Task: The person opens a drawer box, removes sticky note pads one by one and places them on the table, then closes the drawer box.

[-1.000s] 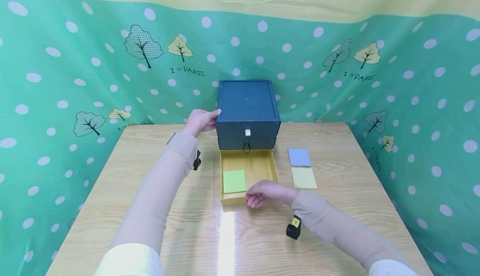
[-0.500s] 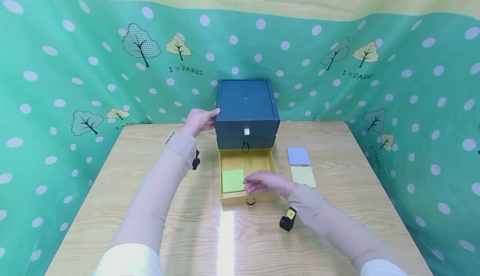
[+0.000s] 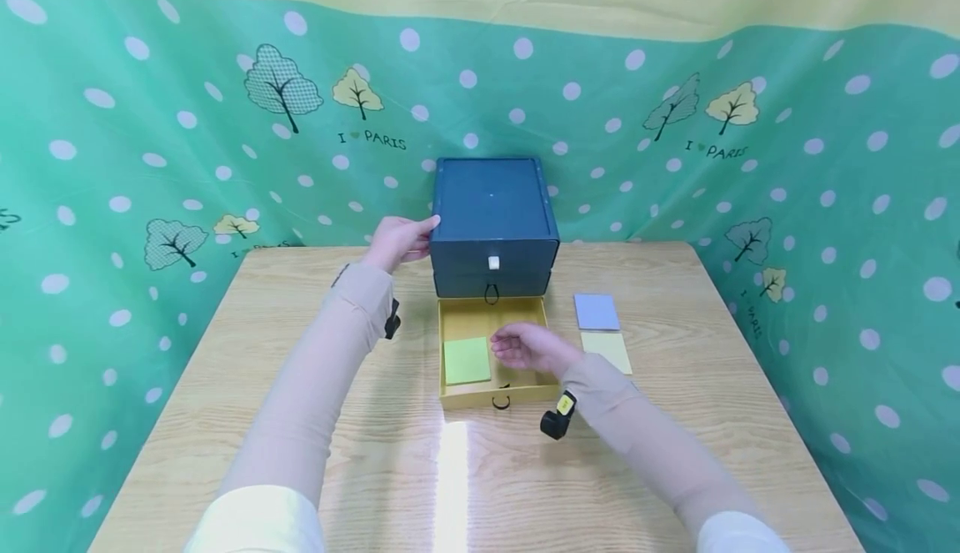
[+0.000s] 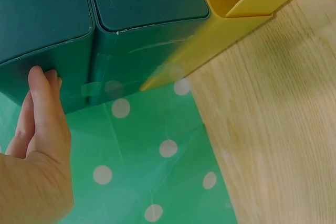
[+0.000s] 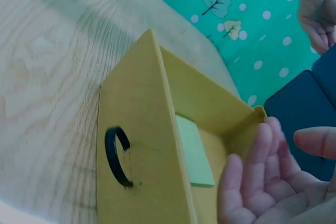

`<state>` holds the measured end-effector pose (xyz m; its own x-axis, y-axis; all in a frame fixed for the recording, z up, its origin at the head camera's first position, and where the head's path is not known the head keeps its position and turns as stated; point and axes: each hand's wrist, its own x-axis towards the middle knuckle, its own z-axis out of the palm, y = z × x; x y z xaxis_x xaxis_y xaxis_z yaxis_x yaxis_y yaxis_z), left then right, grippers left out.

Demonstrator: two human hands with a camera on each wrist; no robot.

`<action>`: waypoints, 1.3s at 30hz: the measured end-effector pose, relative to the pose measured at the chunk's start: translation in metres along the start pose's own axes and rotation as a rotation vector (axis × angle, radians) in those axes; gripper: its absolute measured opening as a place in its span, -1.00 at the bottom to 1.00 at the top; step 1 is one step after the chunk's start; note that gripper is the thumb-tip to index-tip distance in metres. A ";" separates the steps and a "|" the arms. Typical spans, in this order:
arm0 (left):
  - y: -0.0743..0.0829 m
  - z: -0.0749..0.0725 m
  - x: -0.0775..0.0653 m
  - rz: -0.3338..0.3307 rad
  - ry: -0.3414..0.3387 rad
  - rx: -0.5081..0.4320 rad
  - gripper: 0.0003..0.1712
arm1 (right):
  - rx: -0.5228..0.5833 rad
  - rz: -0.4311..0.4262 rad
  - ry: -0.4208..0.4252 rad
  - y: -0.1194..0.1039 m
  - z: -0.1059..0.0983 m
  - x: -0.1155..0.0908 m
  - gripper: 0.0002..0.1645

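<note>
My left hand (image 3: 397, 242) rests its straight fingers against the left side of a dark blue drawer cabinet (image 3: 492, 198); in the left wrist view the fingertips touch its side wall. Below the cabinet's upper part, a yellow drawer (image 3: 459, 316) is pulled out toward me. Inside it, at the front left, lies a light green sticky note pad (image 3: 467, 361). Just right of this pad, over the drawer, hovers my right hand (image 3: 531, 348). Its fingers (image 5: 257, 161) are loosely bent and hold nothing in the right wrist view. Part of the drawer floor is hidden under it.
A blue sticky note pad (image 3: 597, 312) and a pale yellow one (image 3: 611, 351) lie on the wooden table (image 3: 690, 419) right of the drawer. A black loop handle (image 5: 116, 156) sticks out from the drawer front. A green dotted curtain (image 3: 360, 186) stands behind the table.
My right hand has moved from the drawer's front edge, back over the drawer toward the cabinet, uncovering the black loop handle. The left hand and the drawer look unmoved.
</note>
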<state>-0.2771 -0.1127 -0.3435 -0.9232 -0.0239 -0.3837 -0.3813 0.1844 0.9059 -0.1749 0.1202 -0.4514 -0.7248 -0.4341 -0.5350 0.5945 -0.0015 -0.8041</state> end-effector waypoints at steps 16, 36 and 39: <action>-0.002 0.002 0.003 -0.013 0.015 -0.010 -0.38 | -0.289 0.118 0.149 -0.022 0.003 0.024 -0.60; 0.002 0.002 -0.001 -0.033 0.022 0.013 -0.35 | -0.291 0.132 0.207 -0.026 -0.015 0.048 -0.58; 0.001 0.002 0.000 -0.035 0.015 0.015 -0.35 | -0.302 0.136 0.218 -0.027 -0.016 0.050 -0.59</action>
<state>-0.2770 -0.1101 -0.3426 -0.9101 -0.0453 -0.4119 -0.4123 0.1976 0.8893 -0.2322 0.1130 -0.4606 -0.7229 -0.2101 -0.6583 0.5847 0.3217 -0.7447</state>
